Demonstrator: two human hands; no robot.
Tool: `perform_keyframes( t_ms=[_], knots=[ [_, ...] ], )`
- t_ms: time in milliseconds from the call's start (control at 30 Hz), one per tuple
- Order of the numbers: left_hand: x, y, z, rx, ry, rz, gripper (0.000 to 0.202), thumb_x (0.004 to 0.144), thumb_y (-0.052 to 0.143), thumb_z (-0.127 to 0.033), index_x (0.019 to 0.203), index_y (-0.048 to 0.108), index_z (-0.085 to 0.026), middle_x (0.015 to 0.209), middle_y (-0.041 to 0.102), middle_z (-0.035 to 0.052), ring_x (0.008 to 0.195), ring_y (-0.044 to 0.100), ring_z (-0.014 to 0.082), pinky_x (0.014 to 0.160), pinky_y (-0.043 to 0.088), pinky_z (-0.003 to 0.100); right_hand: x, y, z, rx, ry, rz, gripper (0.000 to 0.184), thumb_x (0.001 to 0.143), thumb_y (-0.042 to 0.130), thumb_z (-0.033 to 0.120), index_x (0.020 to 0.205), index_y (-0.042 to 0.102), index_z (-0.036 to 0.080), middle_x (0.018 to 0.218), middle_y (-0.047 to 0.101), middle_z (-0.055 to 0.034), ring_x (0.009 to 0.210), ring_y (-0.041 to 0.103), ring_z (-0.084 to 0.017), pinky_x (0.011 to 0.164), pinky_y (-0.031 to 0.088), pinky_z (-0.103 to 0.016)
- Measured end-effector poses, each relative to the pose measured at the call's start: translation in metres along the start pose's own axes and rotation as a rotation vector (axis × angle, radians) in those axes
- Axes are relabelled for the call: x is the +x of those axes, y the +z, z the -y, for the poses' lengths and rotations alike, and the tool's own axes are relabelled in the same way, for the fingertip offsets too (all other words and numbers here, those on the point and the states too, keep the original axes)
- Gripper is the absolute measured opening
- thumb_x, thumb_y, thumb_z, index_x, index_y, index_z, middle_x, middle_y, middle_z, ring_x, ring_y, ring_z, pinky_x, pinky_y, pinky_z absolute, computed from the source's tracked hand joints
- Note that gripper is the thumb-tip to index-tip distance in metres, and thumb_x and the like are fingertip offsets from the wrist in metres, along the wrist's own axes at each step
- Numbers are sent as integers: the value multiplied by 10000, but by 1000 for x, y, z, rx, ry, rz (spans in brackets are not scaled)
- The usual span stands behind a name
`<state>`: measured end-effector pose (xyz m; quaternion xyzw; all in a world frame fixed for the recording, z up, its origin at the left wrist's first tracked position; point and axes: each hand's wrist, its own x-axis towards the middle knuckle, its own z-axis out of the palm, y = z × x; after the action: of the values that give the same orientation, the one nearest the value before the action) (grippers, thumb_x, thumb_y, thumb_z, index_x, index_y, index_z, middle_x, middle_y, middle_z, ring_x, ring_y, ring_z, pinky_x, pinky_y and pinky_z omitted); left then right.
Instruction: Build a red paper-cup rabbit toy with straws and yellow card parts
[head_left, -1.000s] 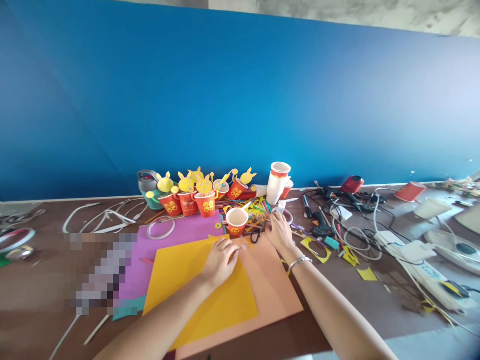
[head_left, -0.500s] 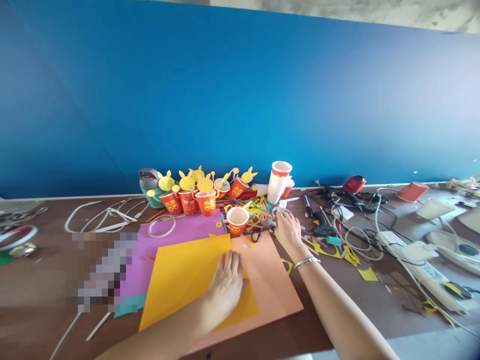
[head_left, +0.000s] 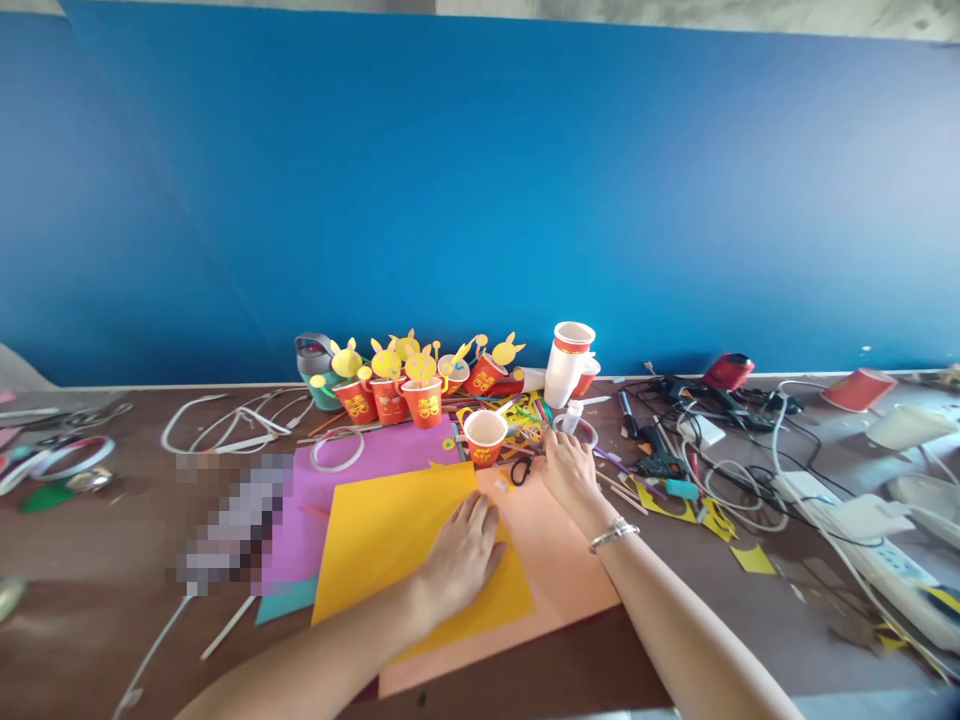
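Observation:
My left hand (head_left: 466, 550) lies flat, fingers stretched out, on a yellow paper sheet (head_left: 382, 530). Under that sheet is a larger peach sheet (head_left: 570, 570). My right hand (head_left: 568, 468) is at the pile of pens and scraps beyond the peach sheet, its fingers bent down and drawn together; what its tips hold is hidden. Black-handled scissors (head_left: 520, 471) lie just left of it. Close behind its fingers stands a small clear bottle (head_left: 573, 416). A red and white paper cup (head_left: 484, 438) stands upright between the sheets and the pile.
Red cups with yellow rabbit cutouts (head_left: 424, 395) line the wall beside a grey-green jug (head_left: 319, 375). Stacked white cups (head_left: 568, 365) stand right of them. A glue gun (head_left: 660, 455), tangled cables and a power strip (head_left: 885, 560) cover the right side. Purple paper (head_left: 405, 450) lies left.
My right hand has shifted slightly left and nearer, away from the small bottle, with its fingers at the pens. My left hand stays on the yellow sheet. The view has turned a little left.

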<state>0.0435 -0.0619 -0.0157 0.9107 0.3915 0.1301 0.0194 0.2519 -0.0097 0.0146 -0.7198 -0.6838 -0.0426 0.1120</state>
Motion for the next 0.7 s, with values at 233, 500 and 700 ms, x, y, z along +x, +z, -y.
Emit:
perform_keyframes(
  t_ms=[233, 500, 700],
  knots=[
    [0, -8, 4, -62, -14, 9, 305, 863, 529, -240, 1156, 559, -159, 1196, 570, 143, 1160, 530, 305, 990, 462, 473, 2, -5, 0, 51, -46, -61, 312, 813, 445, 70, 1070, 600, 153, 986, 683, -125, 1001, 545, -277, 816, 340, -371],
    [2, -10, 7, -98, -16, 16, 337, 840, 579, -291, 1145, 569, -146, 1172, 567, 137, 1121, 536, 304, 963, 475, 456, 6, 3, -7, 223, -45, -259, 408, 810, 391, 52, 1135, 609, 166, 1007, 630, -110, 1009, 534, -248, 863, 401, -336],
    [3, -11, 8, -114, -10, 14, 335, 836, 584, -294, 1143, 571, -162, 1163, 570, 132, 1110, 540, 296, 947, 480, 455, 7, 15, -12, 445, -67, -388, 380, 852, 390, 128, 1140, 627, 199, 1008, 545, -109, 966, 539, -244, 830, 465, -364]
  ],
)
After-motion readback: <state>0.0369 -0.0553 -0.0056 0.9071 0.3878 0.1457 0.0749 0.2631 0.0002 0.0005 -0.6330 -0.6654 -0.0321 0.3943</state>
